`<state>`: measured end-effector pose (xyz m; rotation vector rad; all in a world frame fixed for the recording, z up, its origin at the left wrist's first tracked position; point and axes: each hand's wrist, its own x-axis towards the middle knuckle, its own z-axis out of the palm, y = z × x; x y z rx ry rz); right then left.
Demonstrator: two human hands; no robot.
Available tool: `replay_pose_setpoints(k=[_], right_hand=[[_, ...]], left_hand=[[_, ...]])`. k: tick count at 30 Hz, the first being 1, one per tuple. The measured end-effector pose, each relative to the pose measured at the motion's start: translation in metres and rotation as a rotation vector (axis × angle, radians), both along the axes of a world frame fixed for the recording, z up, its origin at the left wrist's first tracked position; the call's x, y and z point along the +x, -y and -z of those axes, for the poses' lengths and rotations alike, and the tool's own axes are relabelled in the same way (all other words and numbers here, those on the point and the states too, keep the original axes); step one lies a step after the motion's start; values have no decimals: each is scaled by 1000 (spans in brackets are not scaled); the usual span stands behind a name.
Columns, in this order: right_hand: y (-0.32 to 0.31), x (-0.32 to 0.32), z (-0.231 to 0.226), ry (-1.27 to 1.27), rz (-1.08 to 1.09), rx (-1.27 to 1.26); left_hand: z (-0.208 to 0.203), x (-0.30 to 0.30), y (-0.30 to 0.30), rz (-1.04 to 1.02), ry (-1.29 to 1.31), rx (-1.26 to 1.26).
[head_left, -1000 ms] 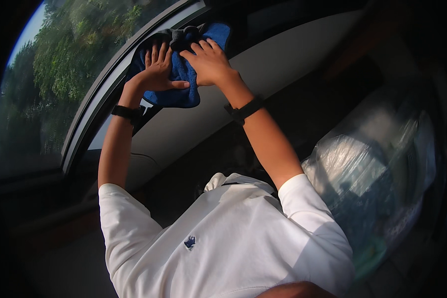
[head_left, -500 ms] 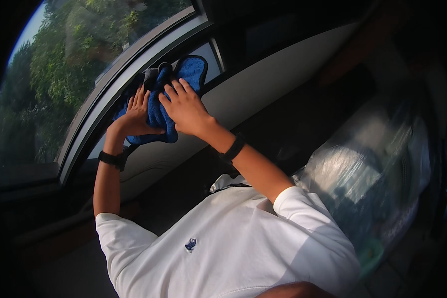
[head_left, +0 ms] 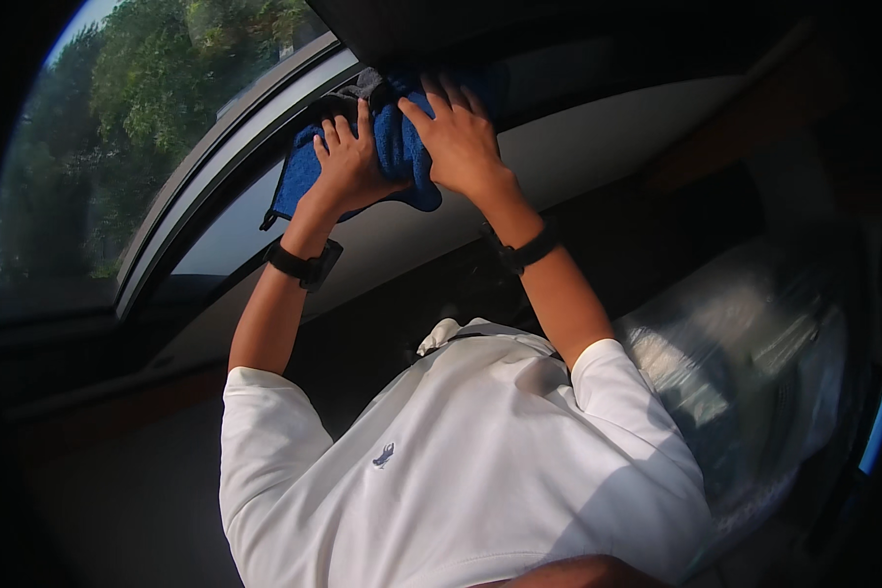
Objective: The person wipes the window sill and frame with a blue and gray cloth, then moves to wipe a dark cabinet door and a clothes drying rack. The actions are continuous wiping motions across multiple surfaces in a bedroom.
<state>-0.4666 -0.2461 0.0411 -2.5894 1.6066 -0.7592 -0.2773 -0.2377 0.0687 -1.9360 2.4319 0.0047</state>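
A blue cloth (head_left: 391,147) with dark edging lies bunched on the dark, glossy ledge (head_left: 227,240) below a window; a grey patch shows at its far side. Pressing on its left part is my left hand (head_left: 347,165), with the fingers spread. My right hand (head_left: 458,137) rests flat on the right part, fingers stretched out over the fabric and their tips in shadow. Neither hand is closed round the cloth. A small loop at the cloth's left corner hangs beside my left wrist.
The window pane (head_left: 157,127) at the upper left shows trees beyond, edged by a pale metal frame (head_left: 220,144). Under the ledge runs a light wall panel (head_left: 598,122). Clear plastic wrapping (head_left: 745,363) covers something bulky at my right.
Both hands and the cloth have moved right and farther along the ledge. More of the glossy surface shows at the left. The view has shifted slightly too.
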Motion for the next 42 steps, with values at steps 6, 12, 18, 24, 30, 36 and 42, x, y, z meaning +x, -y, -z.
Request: replay_pose_setpoints(k=[6, 12, 18, 24, 30, 36, 42], right_hand=[[40, -72, 10, -27, 53, -221], [9, 11, -2, -188, -7, -106], [5, 19, 12, 40, -404, -112], [21, -47, 9, 57, -252, -179], [55, -156, 15, 90, -135, -194], [82, -254, 15, 30, -50, -326], [97, -350, 13, -86, 137, -267]], left_hand=[[25, -87, 25, 38, -125, -203], [10, -13, -11, -112, -131, -109], [10, 65, -46, -402, -67, -40], [11, 17, -23, -282, -1, -93], [20, -96, 28, -95, -24, -148], [5, -243, 69, 12, -46, -170], [0, -388, 112, 104, -98, -184]])
